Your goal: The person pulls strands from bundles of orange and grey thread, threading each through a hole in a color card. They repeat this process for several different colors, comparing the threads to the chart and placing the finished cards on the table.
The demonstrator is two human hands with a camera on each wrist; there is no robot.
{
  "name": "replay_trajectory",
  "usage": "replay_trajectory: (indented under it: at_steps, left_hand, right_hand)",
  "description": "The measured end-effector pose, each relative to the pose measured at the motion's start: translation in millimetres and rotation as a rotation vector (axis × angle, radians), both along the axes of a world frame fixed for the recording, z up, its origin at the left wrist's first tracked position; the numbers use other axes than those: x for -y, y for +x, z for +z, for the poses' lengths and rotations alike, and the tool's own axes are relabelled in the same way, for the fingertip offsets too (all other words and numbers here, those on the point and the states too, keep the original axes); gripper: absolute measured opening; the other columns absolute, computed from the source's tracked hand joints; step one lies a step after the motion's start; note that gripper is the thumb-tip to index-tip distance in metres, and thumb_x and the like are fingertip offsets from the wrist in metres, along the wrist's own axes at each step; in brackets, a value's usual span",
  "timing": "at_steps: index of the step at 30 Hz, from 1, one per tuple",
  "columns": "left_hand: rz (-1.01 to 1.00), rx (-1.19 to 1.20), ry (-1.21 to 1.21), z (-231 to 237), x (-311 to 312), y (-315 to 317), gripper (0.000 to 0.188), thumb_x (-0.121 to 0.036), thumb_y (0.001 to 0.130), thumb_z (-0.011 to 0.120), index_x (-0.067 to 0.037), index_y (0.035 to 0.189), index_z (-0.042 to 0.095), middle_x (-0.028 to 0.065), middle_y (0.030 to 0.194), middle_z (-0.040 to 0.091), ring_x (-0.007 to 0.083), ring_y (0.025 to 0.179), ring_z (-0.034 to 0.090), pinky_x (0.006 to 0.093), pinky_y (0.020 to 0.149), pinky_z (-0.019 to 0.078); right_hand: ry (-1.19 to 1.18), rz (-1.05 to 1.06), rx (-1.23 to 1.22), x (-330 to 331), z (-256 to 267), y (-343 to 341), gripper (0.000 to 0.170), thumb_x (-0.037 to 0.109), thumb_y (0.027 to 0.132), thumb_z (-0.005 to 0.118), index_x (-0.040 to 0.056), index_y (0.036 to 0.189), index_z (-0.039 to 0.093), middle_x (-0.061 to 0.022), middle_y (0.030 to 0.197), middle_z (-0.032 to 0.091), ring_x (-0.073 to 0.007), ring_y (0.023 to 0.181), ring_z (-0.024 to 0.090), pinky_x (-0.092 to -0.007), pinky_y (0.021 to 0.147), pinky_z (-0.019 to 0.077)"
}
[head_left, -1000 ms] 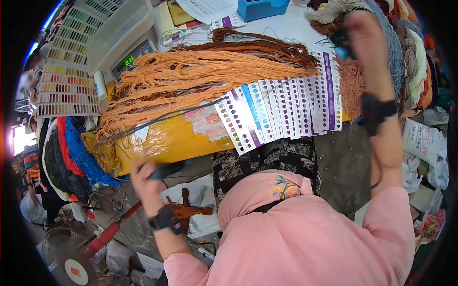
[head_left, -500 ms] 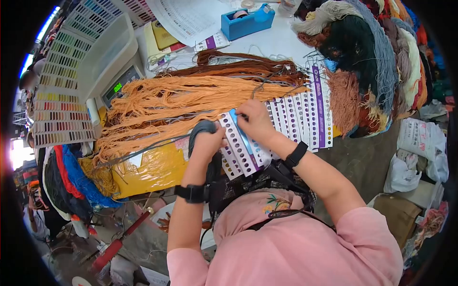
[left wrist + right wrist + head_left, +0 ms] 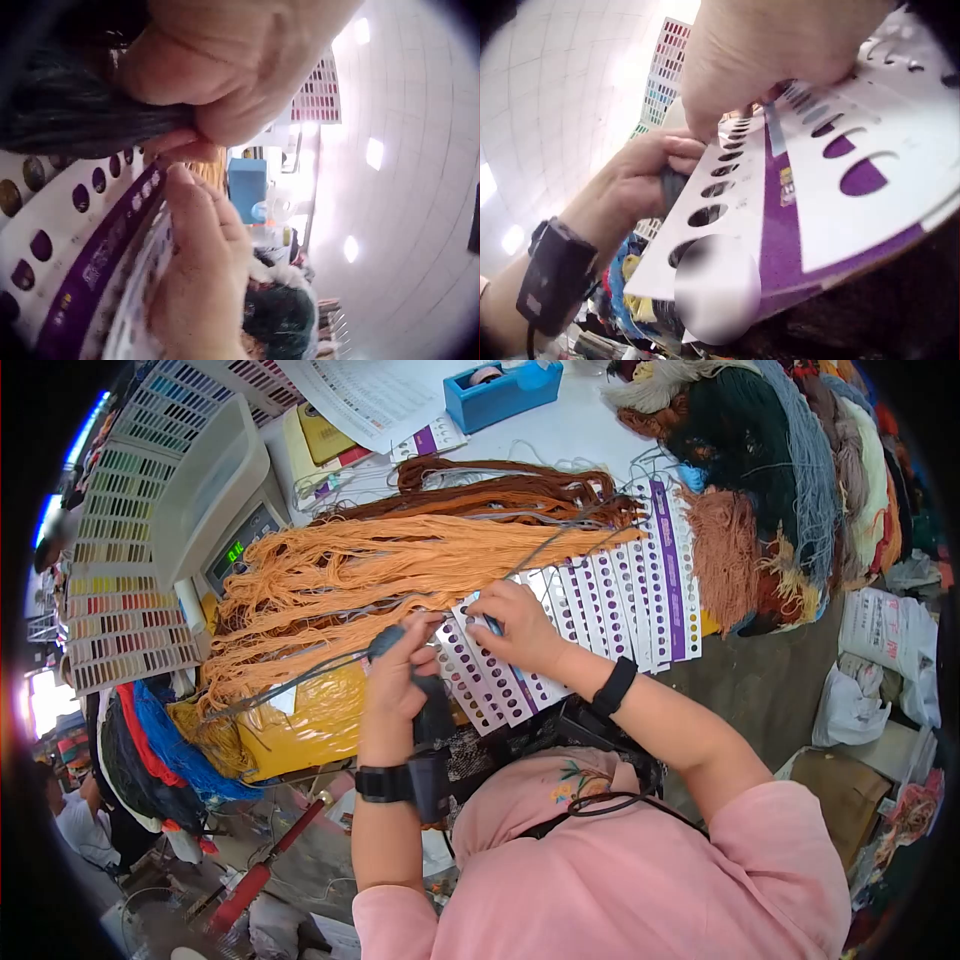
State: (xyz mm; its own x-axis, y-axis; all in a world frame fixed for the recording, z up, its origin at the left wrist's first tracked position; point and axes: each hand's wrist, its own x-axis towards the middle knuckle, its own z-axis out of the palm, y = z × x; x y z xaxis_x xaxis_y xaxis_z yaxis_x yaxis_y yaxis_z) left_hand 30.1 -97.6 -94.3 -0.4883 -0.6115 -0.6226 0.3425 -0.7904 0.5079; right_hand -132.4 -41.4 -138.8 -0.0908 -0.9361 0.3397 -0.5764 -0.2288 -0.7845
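My left hand (image 3: 395,670) grips a dark grey thread skein (image 3: 82,124) at the left end of a row of thread cards. These are long white cards (image 3: 625,600) with a line of punched holes and purple strips. The fingers of my right hand (image 3: 515,625) curl at the upper end of the leftmost cards (image 3: 716,199), pinching at a card's edge close to the left fingertips. In the left wrist view the two hands nearly meet. What lies beneath the right fingertips is mostly hidden. Dark strands run from the skein leftward over orange thread (image 3: 400,555).
Brown thread (image 3: 470,490) lies behind the orange bundle. A scale (image 3: 225,510) stands at the left beside a colour chart (image 3: 125,580). A blue tape dispenser (image 3: 500,395) sits at the back, and thick hanks (image 3: 740,450) hang at the right.
Both hands, wide apart a second ago with the right raised at the upper right, have come together at the leftmost cards. Over the last half second the left hand has shifted slightly left.
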Motion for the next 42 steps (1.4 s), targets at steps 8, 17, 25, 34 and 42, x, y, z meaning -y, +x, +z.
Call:
replay_trajectory:
  at_steps: [8, 17, 25, 34, 42]
  left_hand:
    - [-0.473, 0.432, -0.315, -1.2, 1.0, -15.2, 0.022, -0.012, 0.077, 0.053, -0.005, 0.098, 0.05, -0.0012, 0.061, 0.052, 0.0027, 0.041, 0.039, 0.0148, 0.038, 0.0293]
    - [0.679, 0.345, -0.301, 20.2, 69.6, 329.1, 0.023, -0.007, 0.082, 0.047, 0.002, 0.103, 0.046, -0.0025, 0.063, 0.046, 0.0007, 0.043, 0.036, 0.0124, 0.036, 0.0299]
    - [0.36, 0.07, 0.037, 18.8, -70.8, 218.6, 0.025, -0.016, 0.088, 0.04, 0.003, 0.103, 0.047, -0.0026, 0.055, 0.044, 0.0011, 0.035, 0.032, 0.0145, 0.032, 0.0237]
    - [0.143, -0.166, 0.175, -3.9, -105.8, 161.9, 0.03, -0.017, 0.09, 0.032, 0.005, 0.108, 0.043, -0.0021, 0.055, 0.039, 0.0011, 0.036, 0.031, 0.0153, 0.035, 0.0235]
    - [0.064, -0.201, 0.19, 3.1, -109.4, 136.0, 0.025, -0.017, 0.088, 0.038, 0.003, 0.101, 0.046, -0.0016, 0.052, 0.043, 0.0016, 0.035, 0.029, 0.016, 0.035, 0.0218]
  right_hand:
    - [0.182, 0.076, 0.349, 2.8, -6.0, -9.1, 0.019, 0.005, 0.07, 0.055, 0.0035, 0.089, 0.057, -0.0079, 0.077, 0.052, -0.0205, 0.07, 0.05, -0.0295, 0.066, 0.0399]
    - [0.2, 0.097, 0.153, 0.2, 7.8, -5.8, 0.03, 0.016, 0.067, 0.058, 0.0039, 0.094, 0.054, -0.0082, 0.081, 0.053, -0.0209, 0.081, 0.05, -0.0313, 0.07, 0.0397]
    - [1.081, 0.398, 1.311, -177.9, 48.8, -96.0, 0.03, 0.026, 0.084, 0.046, -0.0022, 0.081, 0.056, -0.0109, 0.077, 0.059, -0.0183, 0.072, 0.058, -0.0303, 0.066, 0.0472]
    - [1.185, -0.763, 1.388, -349.8, -54.1, -50.0, 0.044, 0.044, 0.083, 0.038, 0.0076, 0.102, 0.053, -0.008, 0.097, 0.057, -0.0208, 0.092, 0.053, -0.0369, 0.083, 0.0413]
    - [1.469, -0.528, 1.399, -345.2, -58.5, -66.2, 0.06, 0.049, 0.08, 0.041, 0.0063, 0.122, 0.037, -0.0097, 0.122, 0.041, -0.0207, 0.11, 0.041, -0.0347, 0.094, 0.0309]
